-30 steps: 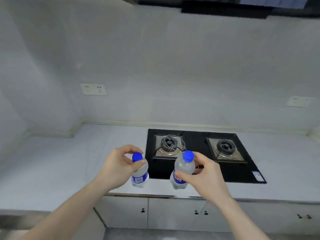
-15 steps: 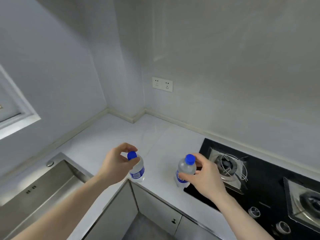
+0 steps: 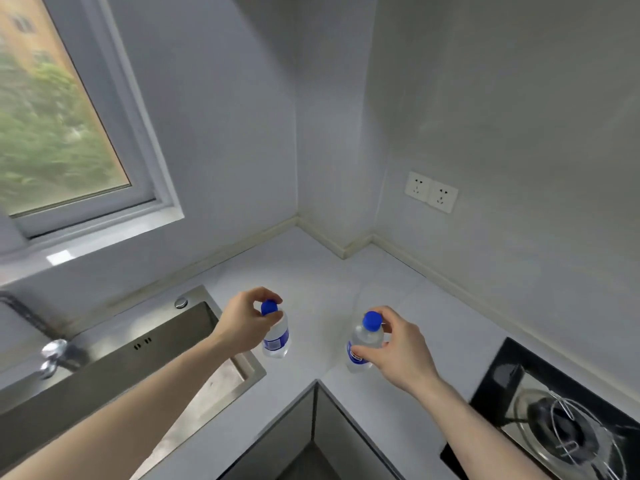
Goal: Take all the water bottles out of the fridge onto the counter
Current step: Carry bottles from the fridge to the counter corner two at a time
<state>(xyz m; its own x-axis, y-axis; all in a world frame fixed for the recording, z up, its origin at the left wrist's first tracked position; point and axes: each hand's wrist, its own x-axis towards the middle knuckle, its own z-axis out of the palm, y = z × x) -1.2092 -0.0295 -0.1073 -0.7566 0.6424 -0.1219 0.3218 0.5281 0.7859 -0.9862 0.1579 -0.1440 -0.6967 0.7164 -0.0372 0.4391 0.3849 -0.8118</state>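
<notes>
I hold two small clear water bottles with blue caps and blue labels, both upright over the white counter (image 3: pixel 322 292) near its inner corner. My left hand (image 3: pixel 242 323) grips the left bottle (image 3: pixel 277 337) by its neck and cap. My right hand (image 3: pixel 398 348) grips the right bottle (image 3: pixel 363 344) around its shoulder, fingers at the cap. Whether the bottle bases touch the counter is not clear. The fridge is out of view.
A steel sink (image 3: pixel 114 372) with a tap (image 3: pixel 55 351) lies at the left under a window (image 3: pixel 52 109). A black gas hob (image 3: pixel 561 420) sits at the lower right. A double wall socket (image 3: pixel 431 191) is on the right wall. Cabinet doors (image 3: pixel 311 438) lie below the corner.
The view has swung left from the hob toward the counter corner and sink. Both hands carried their bottles along and now hold them over the corner area.
</notes>
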